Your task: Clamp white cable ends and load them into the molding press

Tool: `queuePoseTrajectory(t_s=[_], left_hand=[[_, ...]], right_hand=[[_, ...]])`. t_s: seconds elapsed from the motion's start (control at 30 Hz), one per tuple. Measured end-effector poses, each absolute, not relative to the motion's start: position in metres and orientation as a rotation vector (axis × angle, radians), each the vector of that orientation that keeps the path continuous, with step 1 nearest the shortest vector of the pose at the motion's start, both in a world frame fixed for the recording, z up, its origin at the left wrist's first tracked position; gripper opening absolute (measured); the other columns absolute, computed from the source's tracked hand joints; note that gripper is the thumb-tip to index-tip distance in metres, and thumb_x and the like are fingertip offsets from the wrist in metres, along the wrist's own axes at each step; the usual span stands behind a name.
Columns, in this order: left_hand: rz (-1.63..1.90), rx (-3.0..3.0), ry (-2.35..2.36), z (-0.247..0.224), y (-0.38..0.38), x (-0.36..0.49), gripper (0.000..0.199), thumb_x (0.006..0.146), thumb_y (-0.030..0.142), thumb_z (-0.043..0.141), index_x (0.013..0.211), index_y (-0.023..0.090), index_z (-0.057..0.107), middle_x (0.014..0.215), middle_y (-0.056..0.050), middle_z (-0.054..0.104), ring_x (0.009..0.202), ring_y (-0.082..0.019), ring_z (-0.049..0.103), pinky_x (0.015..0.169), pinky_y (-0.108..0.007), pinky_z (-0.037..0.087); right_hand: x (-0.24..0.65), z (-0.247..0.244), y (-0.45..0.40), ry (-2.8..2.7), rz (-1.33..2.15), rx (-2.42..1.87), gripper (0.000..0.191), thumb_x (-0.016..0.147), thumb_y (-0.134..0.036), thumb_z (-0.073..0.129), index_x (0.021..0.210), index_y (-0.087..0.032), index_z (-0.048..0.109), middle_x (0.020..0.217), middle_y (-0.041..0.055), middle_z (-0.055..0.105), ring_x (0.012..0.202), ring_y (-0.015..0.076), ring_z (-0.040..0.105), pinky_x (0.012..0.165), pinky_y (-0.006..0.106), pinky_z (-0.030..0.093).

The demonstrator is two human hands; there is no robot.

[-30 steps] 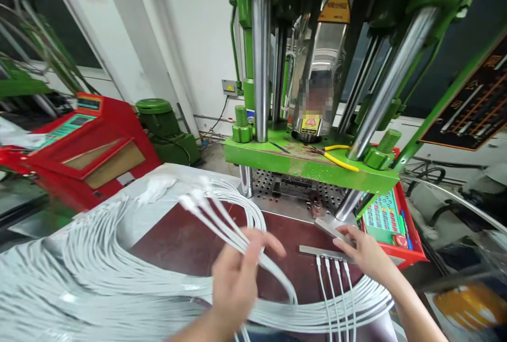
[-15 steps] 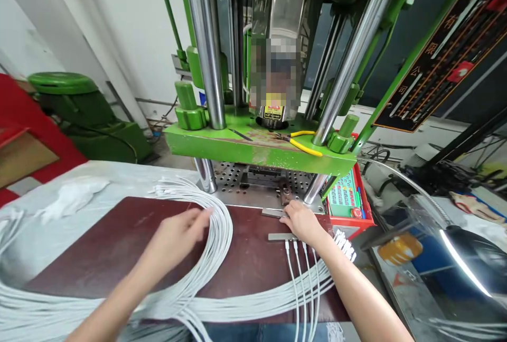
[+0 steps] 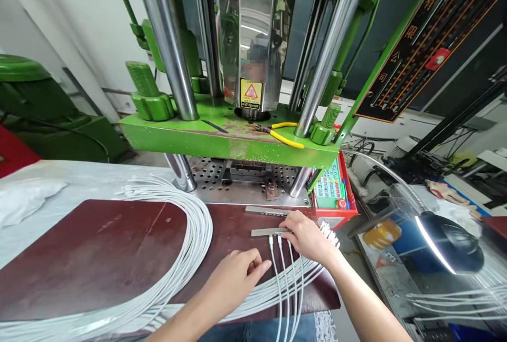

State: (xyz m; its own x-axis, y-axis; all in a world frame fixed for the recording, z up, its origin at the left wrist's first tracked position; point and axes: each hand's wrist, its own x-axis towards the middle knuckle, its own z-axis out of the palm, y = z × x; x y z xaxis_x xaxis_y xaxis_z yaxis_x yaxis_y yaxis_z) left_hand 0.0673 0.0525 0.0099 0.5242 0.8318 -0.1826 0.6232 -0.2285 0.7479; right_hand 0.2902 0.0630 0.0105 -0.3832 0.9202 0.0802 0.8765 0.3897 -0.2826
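My right hand has its thumb and fingers closed on the right end of a flat metal bar lying on the brown board. Several white cables run from the bar's near edge towards me, their plug ends lined up along it. A second metal bar with small slots lies just behind, apart from my fingers. My left hand hovers over a bundle of white cables, left of the lined-up ones. Its fingers are loosely curled, the thumb stands apart, and nothing shows in them.
A green press with steel columns stands ahead, pliers on its plate. Coiled white cables curve over the brown board. A red control box sits right of the press. A lamp glows at far right.
My left hand has moved right, from the coiled cables to beside the lined-up ones. My right hand has come off the rear bar's end and down to the front bar. The view has shifted.
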Motion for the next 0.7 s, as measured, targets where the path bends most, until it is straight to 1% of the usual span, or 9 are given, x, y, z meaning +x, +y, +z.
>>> queuePoseTrajectory(t_s=[0.1, 0.17, 0.23, 0.33, 0.37, 0.43, 0.53, 0.6, 0.7], left_hand=[[0.389, 1.707, 1.142, 0.005, 0.045, 0.072, 0.035, 0.088, 0.049, 0.044, 0.069, 0.02, 0.052, 0.063, 0.001, 0.057, 0.059, -0.017, 0.052, 0.058, -0.027, 0.033], [0.474, 1.424, 1.079, 0.002, 0.039, 0.08, 0.035, 0.084, 0.054, 0.048, 0.085, 0.019, 0.056, 0.075, -0.002, 0.061, 0.068, -0.018, 0.058, 0.061, -0.027, 0.041], [0.56, 1.194, 1.001, 0.001, 0.031, 0.093, 0.045, 0.08, 0.057, 0.056, 0.103, 0.018, 0.055, 0.09, -0.005, 0.064, 0.083, -0.02, 0.061, 0.072, -0.029, 0.046], [0.62, 1.023, 0.904, -0.003, 0.019, 0.115, 0.054, 0.074, 0.056, 0.065, 0.109, 0.016, 0.054, 0.1, -0.008, 0.066, 0.096, -0.02, 0.061, 0.088, -0.03, 0.044], [0.603, 0.955, 0.863, -0.006, 0.015, 0.121, 0.057, 0.071, 0.058, 0.067, 0.108, 0.017, 0.054, 0.098, -0.009, 0.068, 0.093, -0.021, 0.063, 0.086, -0.031, 0.045], [0.515, 0.812, 0.768, -0.013, 0.011, 0.131, 0.064, 0.064, 0.064, 0.069, 0.102, 0.016, 0.054, 0.083, -0.008, 0.07, 0.075, -0.021, 0.067, 0.07, -0.032, 0.049], [0.433, 0.746, 0.699, -0.023, 0.015, 0.134, 0.065, 0.058, 0.07, 0.068, 0.087, 0.013, 0.057, 0.061, -0.005, 0.066, 0.048, -0.016, 0.06, 0.051, -0.027, 0.043], [0.476, 0.757, 0.711, -0.022, 0.024, 0.128, 0.062, 0.058, 0.069, 0.068, 0.08, 0.012, 0.058, 0.057, -0.005, 0.064, 0.044, -0.014, 0.058, 0.048, -0.025, 0.042], [0.552, 0.727, 0.76, -0.01, 0.045, 0.114, 0.058, 0.06, 0.066, 0.068, 0.081, 0.013, 0.058, 0.058, -0.005, 0.066, 0.046, -0.017, 0.061, 0.048, -0.027, 0.045]], right_hand=[[0.29, 0.013, 0.064, -2.398, 0.287, -1.586, 0.01, 0.093, -0.018, 0.053, 0.099, -0.017, 0.061, 0.1, 0.0071, 0.059, 0.097, 0.0213, 0.054, 0.084, 0.032, 0.045], [0.291, 0.02, 0.065, -2.351, 0.333, -1.592, 0.01, 0.095, -0.019, 0.05, 0.101, -0.018, 0.057, 0.102, 0.0069, 0.058, 0.096, 0.0208, 0.055, 0.081, 0.031, 0.046], [0.292, 0.031, 0.068, -2.306, 0.375, -1.567, 0.011, 0.097, -0.019, 0.046, 0.105, -0.018, 0.053, 0.103, 0.0066, 0.057, 0.095, 0.0198, 0.056, 0.08, 0.031, 0.046], [0.293, 0.046, 0.078, -2.278, 0.355, -1.506, 0.01, 0.097, -0.019, 0.045, 0.104, -0.018, 0.052, 0.101, 0.0062, 0.057, 0.094, 0.0192, 0.056, 0.081, 0.031, 0.045], [0.292, 0.049, 0.083, -2.278, 0.337, -1.494, 0.009, 0.097, -0.02, 0.046, 0.104, -0.019, 0.052, 0.101, 0.0059, 0.057, 0.093, 0.0192, 0.056, 0.081, 0.031, 0.045], [0.291, 0.054, 0.092, -2.284, 0.307, -1.489, 0.009, 0.097, -0.022, 0.046, 0.103, -0.02, 0.053, 0.1, 0.0055, 0.057, 0.092, 0.019, 0.056, 0.081, 0.031, 0.045], [0.286, 0.055, 0.109, -2.286, 0.289, -1.512, 0.012, 0.097, -0.023, 0.045, 0.104, -0.02, 0.054, 0.102, 0.0054, 0.058, 0.093, 0.0183, 0.058, 0.081, 0.03, 0.045], [0.28, 0.055, 0.123, -2.294, 0.253, -1.549, 0.014, 0.097, -0.023, 0.045, 0.105, -0.019, 0.055, 0.104, 0.0062, 0.06, 0.095, 0.0185, 0.059, 0.083, 0.029, 0.045], [0.266, 0.052, 0.149, -2.311, 0.184, -1.615, 0.018, 0.096, -0.022, 0.046, 0.109, -0.017, 0.058, 0.107, 0.0097, 0.064, 0.1, 0.0223, 0.061, 0.087, 0.032, 0.045]])
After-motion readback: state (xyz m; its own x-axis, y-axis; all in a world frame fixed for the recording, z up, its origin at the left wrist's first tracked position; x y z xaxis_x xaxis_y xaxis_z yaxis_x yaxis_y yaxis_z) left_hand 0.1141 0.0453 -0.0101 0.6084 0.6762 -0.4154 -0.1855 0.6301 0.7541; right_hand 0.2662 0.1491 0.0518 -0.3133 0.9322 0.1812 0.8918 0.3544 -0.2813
